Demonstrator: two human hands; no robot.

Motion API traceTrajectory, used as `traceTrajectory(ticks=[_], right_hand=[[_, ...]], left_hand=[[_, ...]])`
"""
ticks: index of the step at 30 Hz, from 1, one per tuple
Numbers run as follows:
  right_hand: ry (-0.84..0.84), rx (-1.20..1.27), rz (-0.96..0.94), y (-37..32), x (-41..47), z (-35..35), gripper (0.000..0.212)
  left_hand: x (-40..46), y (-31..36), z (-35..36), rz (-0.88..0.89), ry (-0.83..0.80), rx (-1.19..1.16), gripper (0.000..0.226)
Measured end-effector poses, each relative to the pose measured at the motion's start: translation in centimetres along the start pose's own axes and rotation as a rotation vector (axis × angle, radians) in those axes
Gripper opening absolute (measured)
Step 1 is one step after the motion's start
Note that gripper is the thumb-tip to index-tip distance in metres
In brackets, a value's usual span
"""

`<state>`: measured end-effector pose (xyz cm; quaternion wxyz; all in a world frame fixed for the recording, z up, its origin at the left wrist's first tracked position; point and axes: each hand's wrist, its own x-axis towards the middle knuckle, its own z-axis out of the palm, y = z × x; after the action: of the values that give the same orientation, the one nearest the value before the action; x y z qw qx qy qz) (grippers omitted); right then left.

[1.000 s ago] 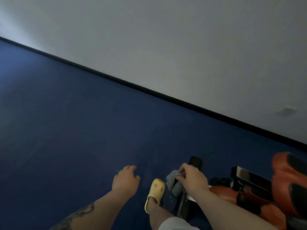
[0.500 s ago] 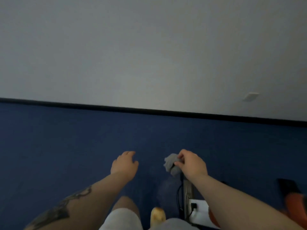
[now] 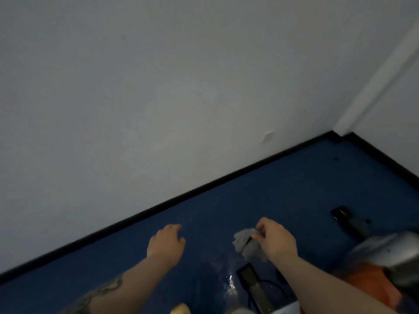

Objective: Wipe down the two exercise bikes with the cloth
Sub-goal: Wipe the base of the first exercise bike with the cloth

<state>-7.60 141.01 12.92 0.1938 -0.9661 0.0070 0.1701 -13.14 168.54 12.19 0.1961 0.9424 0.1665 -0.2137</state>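
Observation:
My right hand is closed on a crumpled grey cloth, held in the air above the blue floor. Just below the cloth lies a black floor bar of an exercise bike with a black cable beside it. The orange and grey body of the bike fills the lower right corner. A second black bar end lies further right. My left hand hovers to the left of the cloth, fingers loosely apart and holding nothing.
A blue carpet runs to a white wall with a black skirting board. The room corner is at the upper right. A wet shiny patch lies on the floor left of the bar. A yellow shoe tip shows at the bottom edge.
The view has swung right, bringing the room corner and the bike's body into sight. Both hands keep their pose, the right still closed on the cloth.

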Motion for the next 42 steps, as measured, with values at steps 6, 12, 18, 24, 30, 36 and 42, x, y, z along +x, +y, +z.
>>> traceTrajectory(ticks=[6, 12, 18, 24, 30, 36, 42], right_hand=[[0.150, 0.158, 0.210, -0.3, 3.2, -3.1, 0.013], [0.244, 0.236, 0.334, 3.1, 7.8, -6.6, 0.013], [0.340, 0.280, 0.411, 7.2, 11.4, -10.0, 0.010], [0.385, 0.300, 0.567, 10.8, 14.0, -12.6, 0.010], [0.438, 0.350, 0.748, 14.4, 18.2, -14.8, 0.011], [0.557, 0.438, 0.982, 16.5, 21.1, -16.9, 0.011], [0.754, 0.616, 1.156, 19.4, 21.5, -20.4, 0.013]], left_hand=[[7.8, 6.9, -2.0, 0.239, -0.119, 0.062, 0.052], [13.9, 16.8, -1.8, 0.496, -0.199, 0.173, 0.052], [19.4, 26.4, -2.7, 0.646, -0.218, 0.229, 0.052], [23.1, 33.6, -1.8, 0.749, -0.297, 0.250, 0.052], [28.8, 42.2, -0.9, 0.933, -0.382, 0.369, 0.051], [34.5, 51.6, -1.2, 1.084, -0.452, 0.490, 0.050], [34.2, 59.1, 0.5, 1.172, -0.522, 0.490, 0.050]])
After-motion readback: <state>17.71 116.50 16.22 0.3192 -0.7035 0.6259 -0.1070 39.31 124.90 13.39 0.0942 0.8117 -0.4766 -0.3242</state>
